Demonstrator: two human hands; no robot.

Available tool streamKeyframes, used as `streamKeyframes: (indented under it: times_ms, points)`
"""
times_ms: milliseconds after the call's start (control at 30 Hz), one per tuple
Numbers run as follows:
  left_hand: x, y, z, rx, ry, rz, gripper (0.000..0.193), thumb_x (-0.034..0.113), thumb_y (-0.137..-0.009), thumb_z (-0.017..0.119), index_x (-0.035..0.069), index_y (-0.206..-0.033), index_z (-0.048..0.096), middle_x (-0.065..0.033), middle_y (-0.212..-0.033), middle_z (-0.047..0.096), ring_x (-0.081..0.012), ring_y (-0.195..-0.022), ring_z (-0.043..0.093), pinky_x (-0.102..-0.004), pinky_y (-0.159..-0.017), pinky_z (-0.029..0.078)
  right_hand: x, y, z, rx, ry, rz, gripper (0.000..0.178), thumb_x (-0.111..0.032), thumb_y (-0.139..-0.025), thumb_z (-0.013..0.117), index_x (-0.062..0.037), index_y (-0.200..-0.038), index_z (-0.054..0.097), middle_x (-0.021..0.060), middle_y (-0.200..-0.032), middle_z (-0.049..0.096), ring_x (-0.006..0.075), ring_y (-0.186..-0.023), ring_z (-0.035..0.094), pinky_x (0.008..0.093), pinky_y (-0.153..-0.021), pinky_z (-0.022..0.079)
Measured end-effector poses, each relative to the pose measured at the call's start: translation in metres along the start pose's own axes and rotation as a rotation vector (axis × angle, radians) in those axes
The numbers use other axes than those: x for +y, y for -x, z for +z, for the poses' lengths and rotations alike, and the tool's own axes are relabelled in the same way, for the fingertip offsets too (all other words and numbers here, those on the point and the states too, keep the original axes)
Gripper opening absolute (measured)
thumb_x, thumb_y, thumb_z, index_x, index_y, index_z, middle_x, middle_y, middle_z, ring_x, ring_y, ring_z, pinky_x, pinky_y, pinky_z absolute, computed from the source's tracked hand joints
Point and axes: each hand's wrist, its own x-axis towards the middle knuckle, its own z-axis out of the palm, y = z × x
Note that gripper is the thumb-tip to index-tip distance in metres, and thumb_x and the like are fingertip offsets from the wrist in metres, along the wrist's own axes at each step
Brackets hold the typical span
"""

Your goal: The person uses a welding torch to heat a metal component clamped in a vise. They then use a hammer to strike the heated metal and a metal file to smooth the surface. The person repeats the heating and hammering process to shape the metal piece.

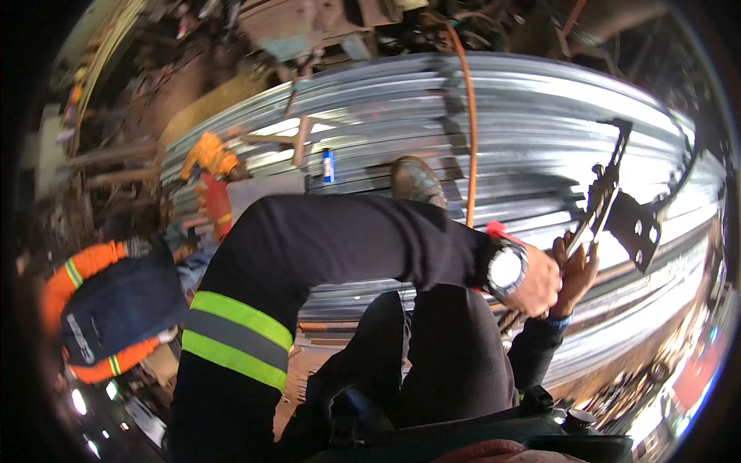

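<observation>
My left arm, in a black sleeve with a green-yellow and grey band, reaches across to the right. My left hand (534, 284), with a watch (506, 268) on its wrist, is closed, and a dark rod end sticks out below it. Just beyond it, my right hand (575, 278) is closed around the handles of a long metal tool (606, 193) that looks like a locking clamp. Beside the tool's jaws is a dark metal plate (637, 231) with several holes; whether the jaws grip it I cannot tell. A small red thing (496, 229) shows next to the watch.
Long ribbed metal sheets or profiles (532, 92) lie under me, crossed by an orange hose (469, 116). A boot (417, 181), a blue canister (329, 166) and orange gloves (212, 157) are left of it. A person (116, 301) in dark and orange clothing bends at the left.
</observation>
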Motion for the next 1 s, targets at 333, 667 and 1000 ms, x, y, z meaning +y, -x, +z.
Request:
streamKeyframes:
  times_ms: [333,667,1000]
  points:
    - [-0.011,0.088,0.007,0.391,0.023,-0.678,0.036,0.029,-0.08,0.062,0.006,-0.107,0.062,-0.009,-0.099,0.06,-0.024,-0.099,0.059,-0.0384,-0.082,0.05,0.027,-0.057,-0.021,0.046,0.731,-0.115,0.019,-0.018,-0.098,0.055,-0.0081,-0.084,0.045,-0.0029,-0.059,0.043,0.0073,-0.049,0.044,0.0227,-0.044,0.035]
    - [0.056,0.359,-0.05,0.223,-0.856,-2.199,0.053,0.04,-0.08,0.072,-0.002,-0.106,0.053,-0.0215,-0.101,0.055,-0.0389,-0.097,0.056,-0.0477,-0.081,0.048,0.078,-0.251,-0.085,0.385,1.746,-0.279,0.042,-0.033,-0.09,0.053,0.0064,-0.102,0.055,0.032,-0.101,0.064,0.0465,-0.098,0.061,0.0517,-0.084,0.047]
    - [0.07,0.4,-0.044,0.447,-0.815,-2.061,0.025,0.021,-0.09,0.062,0.0,-0.098,0.053,-0.0222,-0.099,0.056,-0.0391,-0.096,0.055,-0.0472,-0.082,0.046,0.055,-0.223,-0.019,0.154,2.267,-0.169,0.047,-0.042,-0.09,0.052,0.0031,-0.103,0.058,0.0299,-0.101,0.066,0.0474,-0.096,0.063,0.0544,-0.081,0.05]
